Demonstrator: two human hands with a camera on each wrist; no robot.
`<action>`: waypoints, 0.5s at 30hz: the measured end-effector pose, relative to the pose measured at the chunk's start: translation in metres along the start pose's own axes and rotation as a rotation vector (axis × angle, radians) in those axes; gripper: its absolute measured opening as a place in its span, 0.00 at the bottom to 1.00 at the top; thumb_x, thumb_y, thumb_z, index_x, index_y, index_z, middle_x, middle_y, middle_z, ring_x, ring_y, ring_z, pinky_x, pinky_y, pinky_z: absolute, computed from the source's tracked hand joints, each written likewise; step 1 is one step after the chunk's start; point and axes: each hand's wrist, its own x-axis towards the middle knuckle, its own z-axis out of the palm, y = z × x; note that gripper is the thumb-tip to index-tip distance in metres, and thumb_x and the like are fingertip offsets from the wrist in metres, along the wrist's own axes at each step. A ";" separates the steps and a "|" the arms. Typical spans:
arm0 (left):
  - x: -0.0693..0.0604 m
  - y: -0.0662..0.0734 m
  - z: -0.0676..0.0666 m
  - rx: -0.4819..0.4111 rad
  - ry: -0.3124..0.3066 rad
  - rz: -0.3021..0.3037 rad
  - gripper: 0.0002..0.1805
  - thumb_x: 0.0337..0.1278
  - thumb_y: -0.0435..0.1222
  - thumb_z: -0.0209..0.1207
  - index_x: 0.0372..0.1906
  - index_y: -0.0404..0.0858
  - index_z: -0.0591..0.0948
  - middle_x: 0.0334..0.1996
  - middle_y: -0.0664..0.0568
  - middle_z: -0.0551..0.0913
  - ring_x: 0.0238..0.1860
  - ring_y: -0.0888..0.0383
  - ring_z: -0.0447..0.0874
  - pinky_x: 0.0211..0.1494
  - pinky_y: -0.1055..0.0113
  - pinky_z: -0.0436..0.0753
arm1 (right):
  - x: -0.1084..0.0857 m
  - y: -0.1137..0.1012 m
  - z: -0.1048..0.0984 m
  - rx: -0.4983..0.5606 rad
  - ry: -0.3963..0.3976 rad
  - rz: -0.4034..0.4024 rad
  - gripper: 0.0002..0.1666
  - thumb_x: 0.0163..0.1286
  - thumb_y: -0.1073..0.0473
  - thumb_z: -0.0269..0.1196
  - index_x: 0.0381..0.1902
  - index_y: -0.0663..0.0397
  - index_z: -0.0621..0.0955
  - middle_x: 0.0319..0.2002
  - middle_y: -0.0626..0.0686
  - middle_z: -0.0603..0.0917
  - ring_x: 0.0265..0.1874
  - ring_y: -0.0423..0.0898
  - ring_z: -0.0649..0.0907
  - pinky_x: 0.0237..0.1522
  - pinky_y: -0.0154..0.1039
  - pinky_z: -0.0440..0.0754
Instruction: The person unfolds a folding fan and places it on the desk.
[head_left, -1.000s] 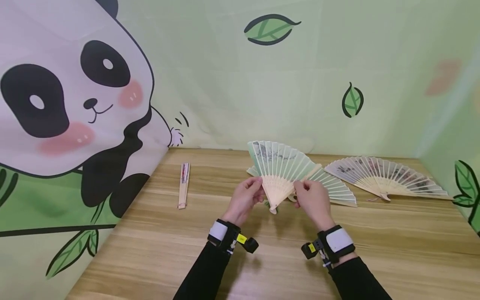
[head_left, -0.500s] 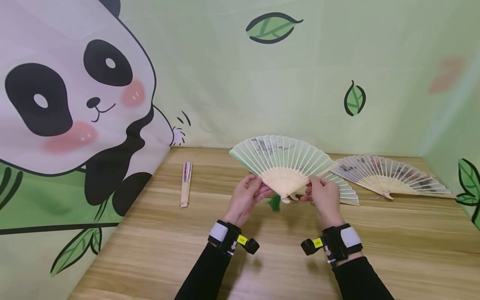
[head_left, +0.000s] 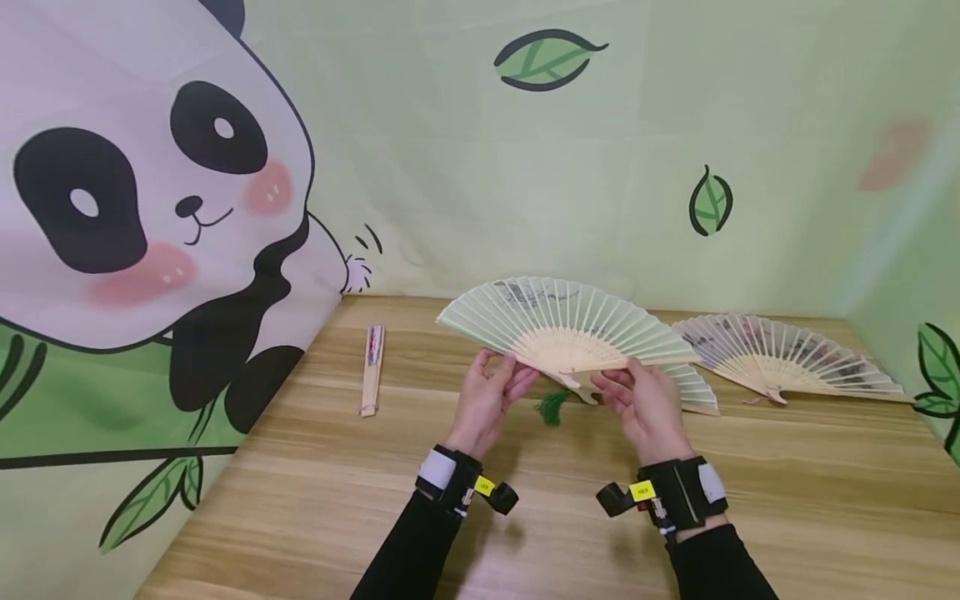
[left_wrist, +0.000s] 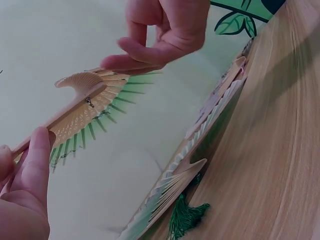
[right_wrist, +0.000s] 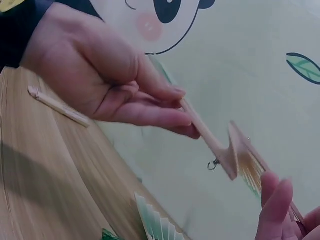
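Observation:
A pale green folding fan (head_left: 555, 321) with wooden ribs is spread wide above the table, held between both hands. My left hand (head_left: 483, 400) pinches its left guard stick between thumb and fingers. On the other side, my right hand (head_left: 648, 404) pinches the right guard stick near the ribs. The pivot, with a small metal ring (right_wrist: 213, 165), hangs between the hands. Beneath the held fan lies another green fan (head_left: 696, 387), partly covered, with a green tassel (head_left: 552, 408) beside its handle end.
A spread fan with a dark floral print (head_left: 780, 354) lies at the back right. To the left, a folded fan (head_left: 371, 371) lies on the wooden table (head_left: 300, 500). A panda-printed cloth backdrop (head_left: 420, 183) rises behind the table.
The held fan has spread from a partly opened shape to a wide arc. My right hand has moved right and turned with its guard stick; the left hand has stayed nearly in place.

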 end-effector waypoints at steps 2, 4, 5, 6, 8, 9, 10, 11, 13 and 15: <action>-0.002 -0.001 0.000 0.003 0.008 0.008 0.13 0.72 0.32 0.49 0.56 0.34 0.69 0.45 0.37 0.85 0.44 0.51 0.87 0.53 0.58 0.82 | -0.002 0.001 0.000 0.045 -0.002 -0.010 0.10 0.81 0.56 0.45 0.46 0.59 0.66 0.31 0.53 0.80 0.33 0.44 0.87 0.34 0.30 0.83; -0.004 -0.002 0.000 0.005 0.013 0.014 0.13 0.72 0.31 0.50 0.57 0.33 0.68 0.45 0.36 0.85 0.44 0.51 0.87 0.53 0.58 0.82 | -0.003 0.002 0.001 0.079 0.005 -0.022 0.10 0.81 0.56 0.44 0.45 0.59 0.65 0.32 0.54 0.79 0.33 0.45 0.86 0.38 0.32 0.84; -0.004 -0.002 0.000 0.005 0.014 0.017 0.13 0.72 0.31 0.50 0.56 0.34 0.68 0.44 0.36 0.85 0.43 0.51 0.87 0.53 0.58 0.82 | -0.004 0.003 0.001 0.095 0.010 -0.030 0.10 0.81 0.57 0.44 0.46 0.59 0.65 0.32 0.55 0.78 0.33 0.45 0.86 0.40 0.32 0.85; -0.005 -0.002 0.001 0.009 0.011 0.021 0.13 0.72 0.31 0.50 0.56 0.33 0.68 0.44 0.35 0.85 0.43 0.51 0.87 0.53 0.57 0.82 | -0.004 0.003 0.001 0.113 0.018 -0.039 0.10 0.81 0.56 0.44 0.46 0.59 0.65 0.33 0.55 0.78 0.33 0.46 0.86 0.41 0.33 0.85; -0.006 -0.003 0.001 0.016 0.000 0.026 0.12 0.71 0.30 0.51 0.55 0.34 0.67 0.43 0.35 0.85 0.43 0.49 0.87 0.54 0.56 0.82 | -0.004 0.003 0.001 0.137 0.037 -0.060 0.10 0.80 0.56 0.44 0.45 0.60 0.65 0.33 0.55 0.77 0.33 0.46 0.86 0.42 0.34 0.85; -0.006 -0.003 0.002 0.017 -0.008 0.028 0.12 0.71 0.30 0.52 0.54 0.34 0.67 0.43 0.34 0.84 0.44 0.48 0.87 0.54 0.55 0.81 | -0.004 0.003 0.001 0.147 0.047 -0.070 0.11 0.80 0.56 0.44 0.45 0.60 0.65 0.33 0.55 0.77 0.33 0.46 0.86 0.43 0.35 0.85; -0.006 -0.003 0.002 0.019 -0.016 0.028 0.12 0.71 0.30 0.52 0.54 0.34 0.66 0.43 0.34 0.84 0.44 0.46 0.86 0.55 0.53 0.80 | -0.004 0.003 0.001 0.157 0.057 -0.079 0.11 0.80 0.56 0.45 0.44 0.60 0.65 0.33 0.55 0.77 0.33 0.46 0.86 0.43 0.35 0.85; -0.006 -0.003 0.002 0.022 -0.022 0.028 0.12 0.70 0.30 0.53 0.53 0.34 0.66 0.43 0.33 0.84 0.45 0.45 0.86 0.56 0.52 0.80 | -0.004 0.003 0.001 0.167 0.068 -0.089 0.11 0.80 0.56 0.45 0.44 0.60 0.65 0.32 0.55 0.77 0.33 0.47 0.86 0.44 0.36 0.85; -0.006 -0.002 0.003 0.022 -0.027 0.020 0.12 0.70 0.30 0.54 0.52 0.34 0.66 0.43 0.32 0.84 0.46 0.44 0.85 0.57 0.51 0.79 | -0.004 0.003 0.002 0.176 0.088 -0.105 0.10 0.80 0.57 0.46 0.43 0.60 0.65 0.33 0.55 0.77 0.33 0.47 0.86 0.44 0.36 0.85; -0.005 -0.003 0.005 0.024 -0.024 0.009 0.12 0.70 0.30 0.54 0.51 0.34 0.66 0.43 0.32 0.84 0.47 0.42 0.85 0.58 0.50 0.78 | -0.004 0.003 0.003 0.183 0.110 -0.120 0.10 0.80 0.57 0.46 0.43 0.60 0.65 0.34 0.55 0.76 0.33 0.47 0.85 0.45 0.36 0.85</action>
